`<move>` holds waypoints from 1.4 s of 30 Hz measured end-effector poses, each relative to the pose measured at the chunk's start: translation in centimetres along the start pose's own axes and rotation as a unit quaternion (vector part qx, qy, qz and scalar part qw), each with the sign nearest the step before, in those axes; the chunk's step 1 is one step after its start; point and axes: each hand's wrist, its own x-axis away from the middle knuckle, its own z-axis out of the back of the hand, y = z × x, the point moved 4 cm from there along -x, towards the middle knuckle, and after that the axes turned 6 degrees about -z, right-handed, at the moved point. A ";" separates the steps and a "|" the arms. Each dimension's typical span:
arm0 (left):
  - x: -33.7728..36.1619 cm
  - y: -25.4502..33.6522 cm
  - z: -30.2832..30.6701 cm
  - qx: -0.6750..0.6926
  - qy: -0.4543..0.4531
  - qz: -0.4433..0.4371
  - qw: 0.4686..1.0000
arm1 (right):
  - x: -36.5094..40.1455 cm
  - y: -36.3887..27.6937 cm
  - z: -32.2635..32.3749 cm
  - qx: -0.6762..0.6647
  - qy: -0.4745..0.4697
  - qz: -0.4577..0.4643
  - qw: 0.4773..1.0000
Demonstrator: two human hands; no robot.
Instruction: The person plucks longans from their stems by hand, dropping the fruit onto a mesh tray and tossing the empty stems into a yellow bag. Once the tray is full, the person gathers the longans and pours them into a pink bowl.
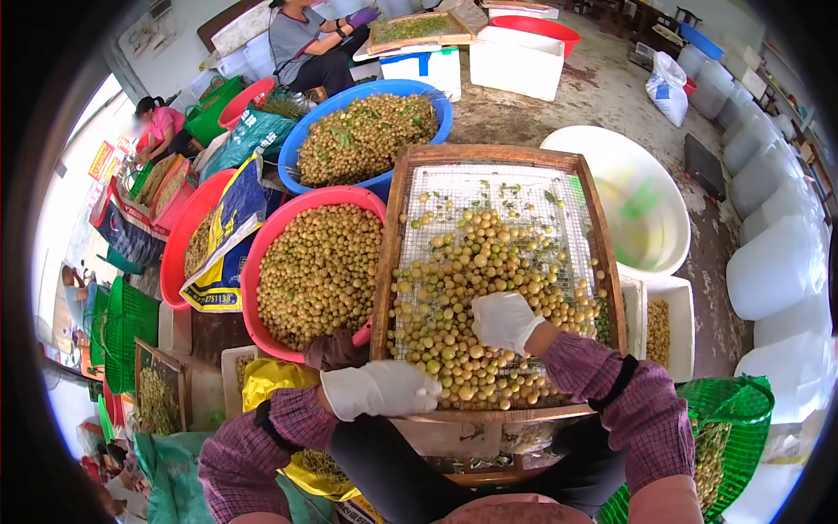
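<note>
A wooden-framed wire sieve tray point(400, 253) lies in front of me, covered with small yellow-green round fruits point(480, 279) and a few leaf scraps. My left hand point(380, 389), in a white glove, rests at the tray's near left edge on the fruits, fingers closed together. My right hand point(504, 320), also gloved, lies palm down on the fruits in the middle of the tray. Whether either hand holds fruit is hidden.
A red basin point(255, 262) full of fruits sits left of the tray, a blue basin point(436, 96) with leafy fruits behind it, a white tub point(672, 218) at right. A green basket point(742, 410) stands near right. Two seated people work at the back left.
</note>
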 end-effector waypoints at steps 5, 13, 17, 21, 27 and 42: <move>-5.1 0.0 0.6 -0.142 0.006 -0.064 0.988 | 0.9 1.5 -0.3 -0.202 0.023 0.014 0.979; -7.1 -4.3 9.6 -0.092 0.239 -0.031 0.966 | -2.2 6.8 4.3 -0.342 -0.073 -0.258 0.901; -4.2 -7.3 13.1 -0.005 0.415 -0.090 0.905 | -2.7 9.5 5.1 -0.453 -0.037 -0.245 0.857; -4.4 -8.5 12.7 -0.103 0.400 0.001 0.911 | -3.6 8.2 4.2 -0.536 -0.011 -0.199 0.821; -5.7 -7.6 10.5 -0.166 0.394 0.065 0.902 | -3.3 1.1 1.5 -0.201 -0.023 -0.010 0.979; -4.6 -5.1 6.0 -0.062 0.336 -0.014 0.940 | -2.9 -0.8 1.2 0.083 0.019 0.052 0.995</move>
